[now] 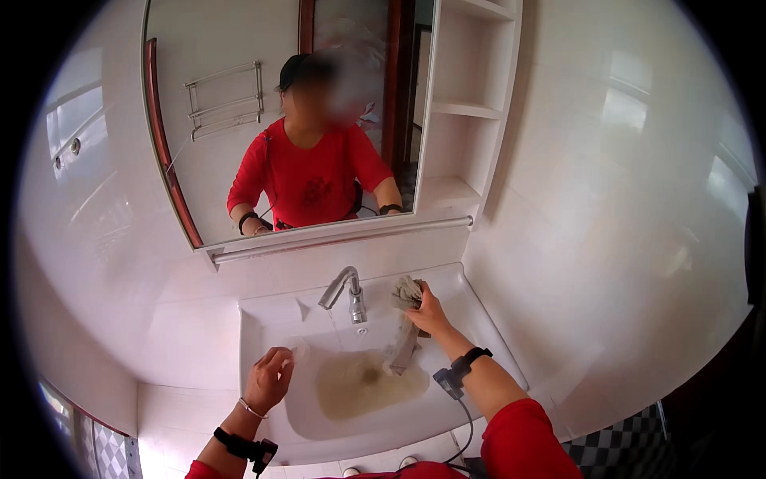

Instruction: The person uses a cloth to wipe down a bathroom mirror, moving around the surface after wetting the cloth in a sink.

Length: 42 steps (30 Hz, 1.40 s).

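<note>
My right hand (431, 313) is closed round a bunched greyish cloth (407, 292) at the right side of the white sink (467, 319). A wet, paler length of the cloth hangs below the hand toward the water. My left hand (269, 380) is over the sink's left rim, its fingers curled together. By its fingertips shows a small pale, see-through thing (299, 350), too faint to name. Cloudy yellowish water (351, 403) stands in the basin, with a darker patch over its middle. A thin stream runs from the chrome tap (343, 289) between my hands.
Above the sink hangs a mirror cabinet (231, 168) with open white shelves (467, 108) on its right. A metal rail (343, 239) runs under it. Glossy tiled walls (606, 239) close in both sides. A cable (469, 423) trails from my right wrist strap.
</note>
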Each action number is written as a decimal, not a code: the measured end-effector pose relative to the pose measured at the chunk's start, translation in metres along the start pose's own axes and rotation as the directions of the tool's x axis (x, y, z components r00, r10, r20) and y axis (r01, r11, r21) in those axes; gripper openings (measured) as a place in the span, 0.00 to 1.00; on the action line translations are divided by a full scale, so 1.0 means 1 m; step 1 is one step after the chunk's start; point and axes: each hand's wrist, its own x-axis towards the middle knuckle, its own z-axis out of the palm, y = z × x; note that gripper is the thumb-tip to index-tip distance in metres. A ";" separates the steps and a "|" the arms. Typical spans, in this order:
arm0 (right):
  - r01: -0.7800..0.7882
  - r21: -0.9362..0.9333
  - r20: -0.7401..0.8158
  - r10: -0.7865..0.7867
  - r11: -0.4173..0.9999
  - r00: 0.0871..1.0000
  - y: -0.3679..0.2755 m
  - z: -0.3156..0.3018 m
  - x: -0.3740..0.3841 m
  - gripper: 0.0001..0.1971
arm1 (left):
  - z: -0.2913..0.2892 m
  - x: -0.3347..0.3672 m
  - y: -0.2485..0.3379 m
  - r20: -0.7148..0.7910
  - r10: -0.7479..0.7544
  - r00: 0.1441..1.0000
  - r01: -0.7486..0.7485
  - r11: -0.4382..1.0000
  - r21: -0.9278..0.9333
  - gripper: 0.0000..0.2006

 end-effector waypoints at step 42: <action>0.268 0.050 -0.512 -0.206 0.962 0.834 -0.259 -0.230 0.117 0.24 | -0.054 0.211 0.032 0.115 0.646 0.754 -0.521 0.483 0.704 0.08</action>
